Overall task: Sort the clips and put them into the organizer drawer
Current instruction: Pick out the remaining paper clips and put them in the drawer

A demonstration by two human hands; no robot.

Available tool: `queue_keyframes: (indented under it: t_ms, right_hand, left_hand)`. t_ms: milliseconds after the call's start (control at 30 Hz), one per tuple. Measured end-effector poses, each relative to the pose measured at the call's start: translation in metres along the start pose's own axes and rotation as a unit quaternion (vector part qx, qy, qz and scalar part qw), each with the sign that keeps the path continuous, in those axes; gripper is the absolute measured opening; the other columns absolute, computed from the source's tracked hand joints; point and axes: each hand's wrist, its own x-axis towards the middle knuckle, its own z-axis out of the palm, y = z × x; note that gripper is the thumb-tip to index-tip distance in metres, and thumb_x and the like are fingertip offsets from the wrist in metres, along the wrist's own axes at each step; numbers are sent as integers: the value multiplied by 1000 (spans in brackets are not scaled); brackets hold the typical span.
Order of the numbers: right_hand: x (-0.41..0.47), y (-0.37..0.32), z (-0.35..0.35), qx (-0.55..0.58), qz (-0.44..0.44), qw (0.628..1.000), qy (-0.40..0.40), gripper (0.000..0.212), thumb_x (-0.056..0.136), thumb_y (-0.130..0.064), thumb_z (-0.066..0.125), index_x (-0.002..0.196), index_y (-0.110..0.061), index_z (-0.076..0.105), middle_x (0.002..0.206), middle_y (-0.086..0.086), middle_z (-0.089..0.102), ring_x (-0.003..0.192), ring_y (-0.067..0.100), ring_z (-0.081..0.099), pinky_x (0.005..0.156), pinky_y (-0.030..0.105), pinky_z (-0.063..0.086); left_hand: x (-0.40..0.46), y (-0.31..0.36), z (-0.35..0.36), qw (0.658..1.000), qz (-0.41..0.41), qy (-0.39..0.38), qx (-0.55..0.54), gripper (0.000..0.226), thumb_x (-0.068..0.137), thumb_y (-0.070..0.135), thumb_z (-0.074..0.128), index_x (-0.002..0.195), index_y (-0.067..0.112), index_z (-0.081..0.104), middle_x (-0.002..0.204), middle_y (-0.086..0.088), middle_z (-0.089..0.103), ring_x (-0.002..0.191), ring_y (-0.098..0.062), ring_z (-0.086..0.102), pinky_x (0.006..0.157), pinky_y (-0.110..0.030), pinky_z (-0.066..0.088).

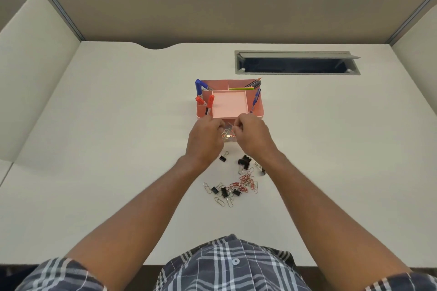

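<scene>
A pink desk organizer (256, 111) stands mid-table with pens in its side slots. Its small clear drawer (229, 140) is pulled out toward me and has paper clips inside. My left hand (205, 142) and my right hand (254, 136) meet just above the drawer, fingers pinched together on a few silver paper clips (225, 130) between them. A loose pile of red and silver paper clips (244, 183) and black binder clips (244, 162) lies on the table nearer to me, between my forearms.
An open cable hatch (296, 64) is set into the white desk (118, 125) behind the organizer. Beige partition walls close off the back and both sides. One binder clip (223, 158) lies apart, just under my left wrist.
</scene>
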Motion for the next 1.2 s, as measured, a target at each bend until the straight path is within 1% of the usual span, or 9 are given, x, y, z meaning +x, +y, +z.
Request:
queue_keyframes:
  t_ms: [167,333,400,500,600,767,1000,1067,1200]
  right_hand:
    - [11,1,4,-20,-9,999,-31,14,92,-9,52,92,-8,65,94,9,66,83,24,57,67,33,43]
    - [-5,11,-5,67,-1,998,2,23,92,-9,53,108,-13,69,100,4,71,91,20,63,82,35,53]
    - [-16,16,-9,87,3,996,21,22,92,-8,53,104,-13,71,96,2,71,88,18,62,81,32,51]
    - [-32,27,-9,96,30,994,32,19,91,-8,54,96,-16,71,85,-4,67,80,15,60,75,29,49]
    - [-45,40,-4,98,84,992,10,21,92,-9,54,102,-15,72,97,0,72,87,18,65,84,33,53]
    - [-67,57,10,-13,129,986,-106,28,92,-9,51,108,-15,72,106,6,72,93,24,66,83,31,52]
    - [-90,63,40,-154,79,969,-176,20,89,-14,53,108,-8,57,105,11,54,95,34,59,74,35,46]
    - [-94,63,47,-153,73,972,-165,22,90,-14,56,111,-7,56,110,13,52,96,34,57,75,35,44]
    - [-92,57,57,-116,61,981,-145,20,89,-9,55,108,-8,58,111,11,51,91,31,58,71,34,42]
  left_hand:
    - [13,0,3,999,-15,-25,17,17,90,4,57,99,6,72,93,-10,67,83,-25,60,72,-42,56]
    - [-11,-6,3,1000,15,-13,10,18,86,0,64,102,5,70,100,-9,63,91,-26,59,73,-31,52]
    - [-21,-13,5,1000,13,-17,20,14,86,4,67,100,4,71,96,-7,55,85,-25,55,66,-37,54]
    - [-27,-22,9,1000,-2,-15,21,17,90,9,65,105,8,72,96,-6,52,87,-24,53,67,-31,50]
    - [-28,-26,9,1000,-3,-15,20,18,91,12,65,107,9,72,97,-5,52,87,-22,54,68,-28,49]
    - [-28,-27,9,1000,-6,-14,10,18,89,11,66,106,10,73,97,-6,54,88,-24,55,70,-35,54]
    - [-49,-17,10,998,8,67,-9,20,89,5,60,109,7,62,101,-7,54,94,-22,52,82,-29,47]
    - [-66,-15,19,999,28,22,-7,14,90,7,60,104,8,63,99,-7,57,93,-22,53,82,-33,47]
    - [-97,-16,44,982,-31,-183,29,27,92,26,60,115,13,63,110,-6,58,104,-25,53,90,-35,45]
